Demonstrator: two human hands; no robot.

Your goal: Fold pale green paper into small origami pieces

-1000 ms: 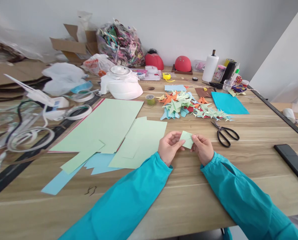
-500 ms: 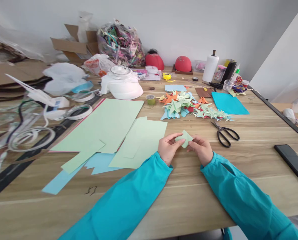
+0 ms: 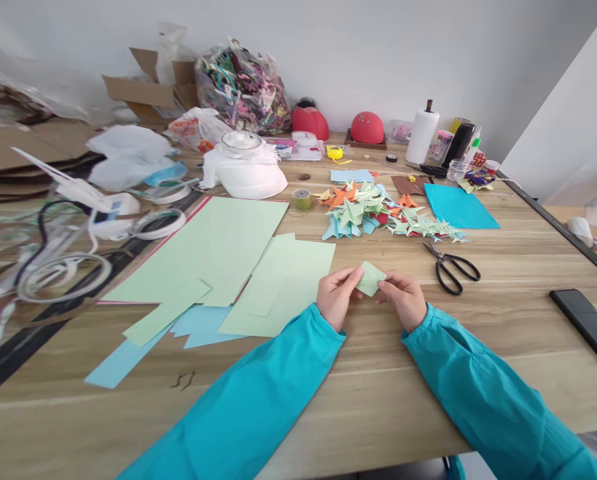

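Observation:
Both of my hands pinch a small folded piece of light green paper (image 3: 369, 278) just above the wooden table (image 3: 428, 373). My left hand (image 3: 335, 297) grips its left edge with thumb and fingers closed. My right hand (image 3: 405, 298) holds its right corner, fingers curled. Teal sleeves cover both arms. Large light green sheets (image 3: 213, 257) lie to the left of my hands, with light blue sheets (image 3: 198, 327) under them.
A heap of folded paper shapes (image 3: 378, 213) lies beyond my hands. Black scissors (image 3: 451, 267) rest to the right, a teal sheet (image 3: 458, 207) behind them, a dark phone (image 3: 585, 327) at the right edge. Tape rolls (image 3: 155, 223), bags and boxes crowd the left and back.
The small green paper has been turned and tilted between my fingers, lying flatter than a second ago. My hands stay in about the same place.

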